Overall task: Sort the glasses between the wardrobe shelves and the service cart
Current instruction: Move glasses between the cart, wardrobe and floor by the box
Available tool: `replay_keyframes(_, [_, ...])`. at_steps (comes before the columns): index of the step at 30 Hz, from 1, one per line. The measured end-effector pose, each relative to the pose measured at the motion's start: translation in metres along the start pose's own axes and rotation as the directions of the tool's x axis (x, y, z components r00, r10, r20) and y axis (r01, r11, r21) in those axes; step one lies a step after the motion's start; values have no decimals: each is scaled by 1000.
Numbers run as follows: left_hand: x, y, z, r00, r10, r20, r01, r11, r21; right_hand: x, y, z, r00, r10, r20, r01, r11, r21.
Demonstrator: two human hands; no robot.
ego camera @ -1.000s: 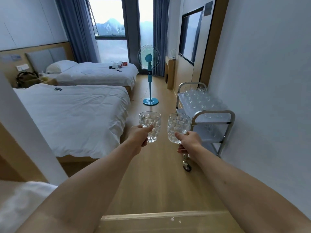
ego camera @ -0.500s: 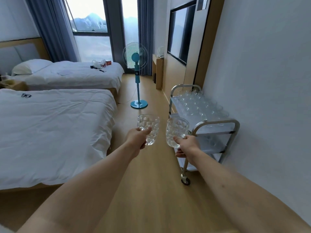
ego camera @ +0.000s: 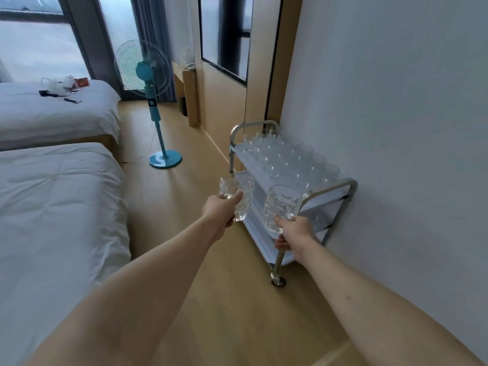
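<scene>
My left hand (ego camera: 219,211) grips a clear dimpled glass (ego camera: 241,199), held upright in front of me. My right hand (ego camera: 297,232) grips a second clear dimpled glass (ego camera: 281,207) beside it. Both glasses hang in the air just in front of the near end of the metal service cart (ego camera: 346,186), which stands against the right wall. Its top shelf carries several rows of clear glasses (ego camera: 285,159). A lower white shelf (ego camera: 257,225) shows behind the two held glasses. The wardrobe is out of view.
Two white beds (ego camera: 60,207) fill the left side. A blue standing fan (ego camera: 155,112) stands on the wooden floor ahead, beyond the cart. A wooden wall panel with a dark screen (ego camera: 224,40) runs along the right, past the cart.
I have moved forward and turned right; the cart is now closer and more central. Both hands keep their glasses, now lower and nearer the cart's front end.
</scene>
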State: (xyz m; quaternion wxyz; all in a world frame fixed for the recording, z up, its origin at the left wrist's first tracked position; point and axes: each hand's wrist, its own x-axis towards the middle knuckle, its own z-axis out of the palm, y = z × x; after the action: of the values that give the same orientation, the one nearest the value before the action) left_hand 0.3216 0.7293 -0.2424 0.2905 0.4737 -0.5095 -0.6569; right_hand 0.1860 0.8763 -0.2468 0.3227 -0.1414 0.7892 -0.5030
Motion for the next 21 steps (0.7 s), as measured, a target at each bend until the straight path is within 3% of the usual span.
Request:
replay_keyframes(5, [56, -1, 9, 996, -73, 48, 70, 996, 60, 38, -1, 25, 994, 97, -41, -96, 995, 11])
replay_keyframes(21, [244, 13, 113, 980, -133, 147, 92, 962, 258, 242, -24, 36, 978, 189, -92, -179, 978, 105])
